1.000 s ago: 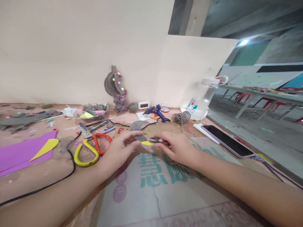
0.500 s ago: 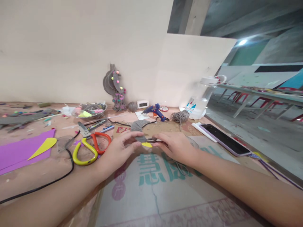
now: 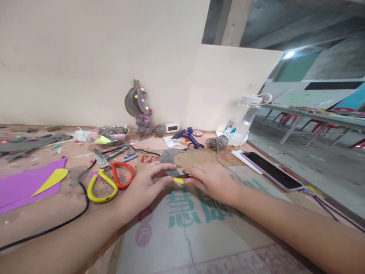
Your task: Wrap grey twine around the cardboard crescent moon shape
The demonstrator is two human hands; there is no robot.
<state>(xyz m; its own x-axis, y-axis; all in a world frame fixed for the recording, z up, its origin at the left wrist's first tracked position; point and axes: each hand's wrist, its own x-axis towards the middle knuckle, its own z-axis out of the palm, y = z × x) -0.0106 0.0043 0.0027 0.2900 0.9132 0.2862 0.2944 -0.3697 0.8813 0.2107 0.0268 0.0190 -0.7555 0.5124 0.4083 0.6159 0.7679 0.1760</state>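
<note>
The left hand pinches a gray crescent above a cardboard sheet; the right hand clasps a small dark tool at its lower end, near a yellow piece. Beyond sit a blue glue gun and yarn; scissors lie left.

Pretty soft, even light on the pale wall, tbh, while the room at far right is dimmer with one lamp flaring bluish-white. Faint shadows under the forearms. Wide-lens stretch toward the edges, fine detail's smeary, and the bottle looks a bit hazy.
</note>
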